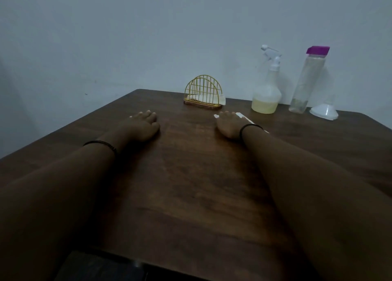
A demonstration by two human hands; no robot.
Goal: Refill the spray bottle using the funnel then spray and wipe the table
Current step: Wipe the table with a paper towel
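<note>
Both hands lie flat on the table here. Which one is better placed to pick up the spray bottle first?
Right. The right hand rests nearest the clear plastic spray bottle with yellowish liquid at the far right; the left hand would probably have to cross over.

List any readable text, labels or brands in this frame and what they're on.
None readable.
Spray bottle: no label shows.
Tall bottle with purple cap: no print shows.
Funnel, napkin holder, table: plain.
</note>
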